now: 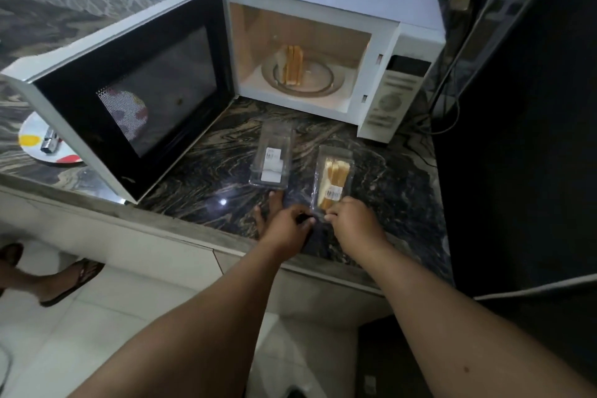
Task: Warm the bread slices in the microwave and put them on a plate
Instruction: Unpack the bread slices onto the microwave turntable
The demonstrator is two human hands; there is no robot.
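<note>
Bread slices [292, 65] stand on edge on the glass turntable [323, 82] inside the microwave [323, 10], which I see in the upper middle of the frame with its door [129, 90] swung wide open to the left. More bread sits in a clear plastic pack [334, 176] lying on the dark marbled desk [200, 178] at the centre of the frame, just right of a second clear pack [271, 158] that looks empty apart from its labels.

My left hand [286, 228] is low at the near end of the filled pack, fingers curled together around something small and dark; I cannot tell what it is. My right hand [353, 221] is just beside it, fingertips pinched on the near edge of the filled pack, close under its barcode label. The two hands almost touch.

At the left edge of the frame a white plate [34, 139] with coloured spots rests on the desk, partly hidden behind the open door, and a small metallic object [50, 140] lies on it. Sandalled feet [48, 278] show on the tiled floor at lower left.
</note>
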